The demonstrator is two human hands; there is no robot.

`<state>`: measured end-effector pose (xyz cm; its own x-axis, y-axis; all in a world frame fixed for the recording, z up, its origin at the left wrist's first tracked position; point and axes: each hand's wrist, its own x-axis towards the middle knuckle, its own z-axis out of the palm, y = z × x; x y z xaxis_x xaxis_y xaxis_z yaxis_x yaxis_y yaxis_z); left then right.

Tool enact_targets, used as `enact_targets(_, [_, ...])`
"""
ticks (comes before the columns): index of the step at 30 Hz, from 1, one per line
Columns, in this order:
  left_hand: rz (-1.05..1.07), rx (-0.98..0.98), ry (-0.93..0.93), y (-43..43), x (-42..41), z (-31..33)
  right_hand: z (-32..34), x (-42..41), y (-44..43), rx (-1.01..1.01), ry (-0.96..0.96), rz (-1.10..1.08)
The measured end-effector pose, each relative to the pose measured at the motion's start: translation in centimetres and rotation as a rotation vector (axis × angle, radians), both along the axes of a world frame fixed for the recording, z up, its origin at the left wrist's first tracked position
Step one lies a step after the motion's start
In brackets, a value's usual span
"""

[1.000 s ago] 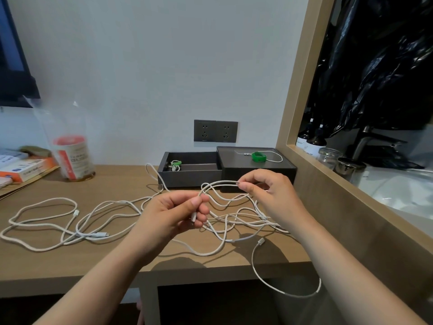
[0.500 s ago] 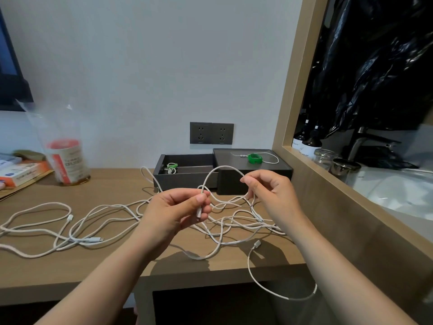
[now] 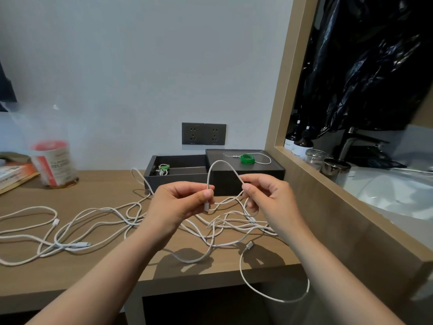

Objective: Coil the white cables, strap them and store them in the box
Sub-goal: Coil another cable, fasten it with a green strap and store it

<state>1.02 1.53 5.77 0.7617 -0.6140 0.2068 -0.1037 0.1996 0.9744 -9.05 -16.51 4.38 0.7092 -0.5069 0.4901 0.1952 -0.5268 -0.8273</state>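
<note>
Pinching white cable [image 3: 220,161], 2 raised hands [image 3: 178,202] [image 3: 269,195]

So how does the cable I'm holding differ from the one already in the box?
The held cable is loose, arching between your left hand and right hand and trailing over the desk. The boxed cable is wound into a small bundle. The held cable shows no strap, while the boxed cable is bound by a green strap. The held cable is lifted, and the boxed cable lies inside the box. Both are white.
</note>
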Motion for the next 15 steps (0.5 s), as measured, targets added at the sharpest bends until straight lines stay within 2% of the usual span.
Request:
enact_targets(5, [0.015,-0.03,0.019,-0.5,-0.1,-0.1,-0.5,-0.4,-0.5,0.247,-0.141,-0.1])
enact_targets(10, [0.066,-0.185,0.235,-0.1,0.9,-0.1,-1.8,-1.2,-1.4,0.191,0.011,0.007])
enact_targets(15, [0.13,-0.261,0.328,-0.2,1.3,0.0,-3.7,-1.8,-2.8,0.071,0.177,-0.004])
